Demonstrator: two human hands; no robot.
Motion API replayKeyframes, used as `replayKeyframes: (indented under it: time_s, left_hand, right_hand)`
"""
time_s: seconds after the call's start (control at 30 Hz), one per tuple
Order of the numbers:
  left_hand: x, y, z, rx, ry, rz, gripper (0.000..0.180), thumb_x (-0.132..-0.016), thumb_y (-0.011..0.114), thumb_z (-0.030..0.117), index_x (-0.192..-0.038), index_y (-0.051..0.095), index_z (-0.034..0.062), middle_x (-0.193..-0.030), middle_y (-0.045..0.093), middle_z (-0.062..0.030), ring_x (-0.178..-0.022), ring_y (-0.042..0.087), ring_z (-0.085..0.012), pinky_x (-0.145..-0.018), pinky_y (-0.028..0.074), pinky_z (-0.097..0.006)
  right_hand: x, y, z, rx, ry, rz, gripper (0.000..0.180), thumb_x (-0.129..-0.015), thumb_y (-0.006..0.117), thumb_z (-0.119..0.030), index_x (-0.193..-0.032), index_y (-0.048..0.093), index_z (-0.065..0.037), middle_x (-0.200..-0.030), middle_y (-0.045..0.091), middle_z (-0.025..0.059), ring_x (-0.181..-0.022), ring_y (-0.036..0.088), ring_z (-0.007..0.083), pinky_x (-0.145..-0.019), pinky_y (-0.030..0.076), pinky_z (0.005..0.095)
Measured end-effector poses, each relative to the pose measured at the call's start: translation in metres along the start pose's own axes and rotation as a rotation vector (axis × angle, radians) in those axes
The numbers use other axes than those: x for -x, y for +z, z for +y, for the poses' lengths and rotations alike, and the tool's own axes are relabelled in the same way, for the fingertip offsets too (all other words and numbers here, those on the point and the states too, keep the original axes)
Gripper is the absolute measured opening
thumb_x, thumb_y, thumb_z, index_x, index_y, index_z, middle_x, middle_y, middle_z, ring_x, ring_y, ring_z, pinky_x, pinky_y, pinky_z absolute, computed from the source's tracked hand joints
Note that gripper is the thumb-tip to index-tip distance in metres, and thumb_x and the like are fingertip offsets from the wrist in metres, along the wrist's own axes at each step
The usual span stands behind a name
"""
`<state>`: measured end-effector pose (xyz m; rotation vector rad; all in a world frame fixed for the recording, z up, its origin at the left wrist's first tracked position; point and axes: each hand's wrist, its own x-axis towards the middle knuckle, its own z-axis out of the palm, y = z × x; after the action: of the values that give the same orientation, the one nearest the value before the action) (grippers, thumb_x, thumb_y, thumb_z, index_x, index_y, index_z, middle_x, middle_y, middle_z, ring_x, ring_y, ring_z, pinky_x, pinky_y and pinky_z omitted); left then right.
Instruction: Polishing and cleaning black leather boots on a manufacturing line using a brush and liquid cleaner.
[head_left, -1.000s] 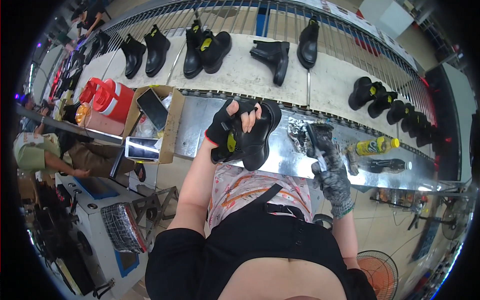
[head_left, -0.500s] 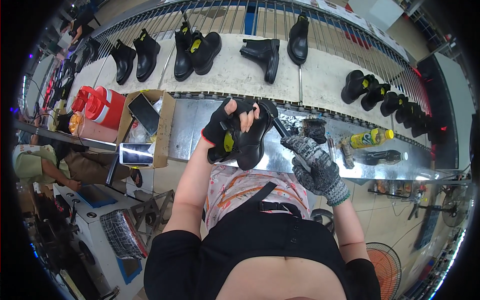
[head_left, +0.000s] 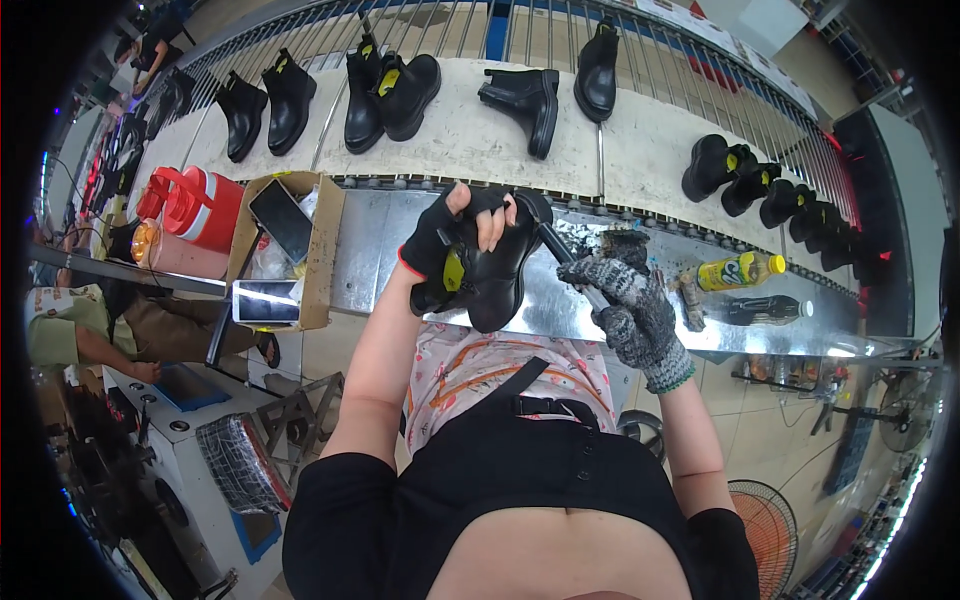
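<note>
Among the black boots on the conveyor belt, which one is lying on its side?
The ankle boot near the middle of the belt, just beyond the boot held in the left hand. It lies on its side, sole facing right; the other boots stand upright.

Across the top of your frame runs a pale conveyor belt (head_left: pixel 450 140) backed by a metal railing (head_left: pixel 420 20), with a shiny steel workbench (head_left: pixel 370 250) just below it. At lower left you see a white machine cabinet (head_left: pixel 190 470) and a metal stool (head_left: pixel 300 420) on a tiled floor (head_left: pixel 770 420). A floor fan (head_left: pixel 770 520) stands at lower right.
</note>
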<state>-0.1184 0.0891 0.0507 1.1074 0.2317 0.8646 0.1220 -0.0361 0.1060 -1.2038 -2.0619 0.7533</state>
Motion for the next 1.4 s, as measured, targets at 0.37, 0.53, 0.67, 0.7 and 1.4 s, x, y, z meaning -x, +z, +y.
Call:
replayKeyframes:
  time_s: [0.37,0.53,0.67,0.7,1.4]
  left_hand:
    - [0.005,-0.044,-0.004,0.188,0.112,0.081,0.073,-0.093,0.028,0.057,-0.048,0.048,0.0027,-0.058,0.046,-0.0091,-0.085,0.043,-0.0227,-0.086,0.034,-0.03]
    - [0.012,-0.066,-0.008,0.24,0.151,0.113,0.073,-0.093,0.027,0.057,-0.048,0.047,0.0039,-0.056,0.044,-0.0083,-0.086,0.041,-0.0232,-0.088,0.031,-0.03]
    - [0.016,-0.081,-0.012,0.356,0.173,0.164,0.073,-0.093,0.026,0.058,-0.048,0.048,0.0047,-0.055,0.043,-0.0072,-0.087,0.041,-0.0235,-0.09,0.03,-0.031]
    - [0.018,-0.084,-0.012,0.371,0.173,0.174,0.073,-0.093,0.025,0.058,-0.048,0.048,0.0049,-0.055,0.044,-0.0071,-0.088,0.041,-0.023,-0.093,0.028,-0.03]
    - [0.02,-0.104,-0.018,0.365,0.262,0.162,0.07,-0.095,0.024,0.055,-0.055,0.05,0.0041,-0.064,0.046,-0.0074,-0.092,0.04,-0.0243,-0.094,0.029,-0.032]
  right_hand:
    - [-0.011,0.064,0.021,-0.169,0.05,0.125,0.079,-0.086,0.023,-0.069,-0.111,0.06,-0.004,-0.101,0.065,0.0091,-0.072,0.062,0.0156,-0.06,0.05,0.0264]
    - [-0.011,0.087,0.03,-0.234,0.046,0.103,0.04,-0.076,0.045,-0.014,-0.111,0.06,-0.002,-0.107,0.061,0.0162,-0.1,0.059,0.0322,-0.09,0.044,0.038]
    - [-0.013,0.102,0.039,-0.257,-0.016,0.123,0.042,-0.079,0.043,-0.022,-0.112,0.059,-0.001,-0.108,0.061,0.0177,-0.1,0.059,0.033,-0.088,0.046,0.0375]
    - [-0.013,0.104,0.04,-0.262,-0.031,0.143,0.044,-0.086,0.039,-0.03,-0.112,0.058,-0.001,-0.106,0.062,0.018,-0.098,0.06,0.0334,-0.087,0.046,0.0366]
    - [0.012,0.075,0.06,-0.382,0.319,-0.225,0.059,-0.093,0.033,-0.051,-0.112,0.061,-0.003,-0.1,0.067,0.0127,-0.093,0.063,0.0232,-0.085,0.046,0.0298]
